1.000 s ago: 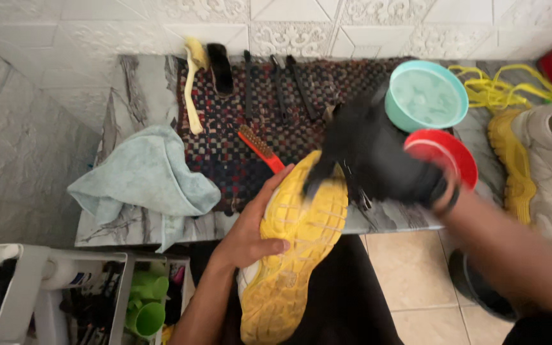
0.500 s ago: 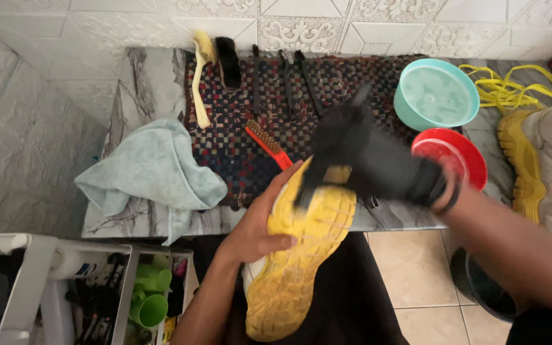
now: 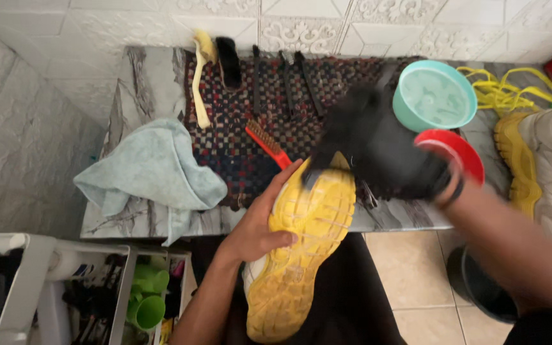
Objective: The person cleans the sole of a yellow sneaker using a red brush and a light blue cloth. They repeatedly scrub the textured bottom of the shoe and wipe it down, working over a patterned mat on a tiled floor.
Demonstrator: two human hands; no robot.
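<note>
Since half a second ago my gloved right hand (image 3: 384, 156) has swept, blurred, across the toe of the yellow-soled shoe (image 3: 301, 255); its grasp I cannot tell. Left hand (image 3: 260, 223) clasps the shoe's side.

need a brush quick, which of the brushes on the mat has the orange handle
The orange-handled brush lying slanted on the woven mat, just above the left hand. The other brushes, lined up along the wall, are black or pale yellow.

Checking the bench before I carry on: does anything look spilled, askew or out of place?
Little stands out. The light blue cloth lies crumpled, one corner hanging over the counter edge. Yellow laces lie in a loose tangle beside the teal bowl. No spill shows.
</note>
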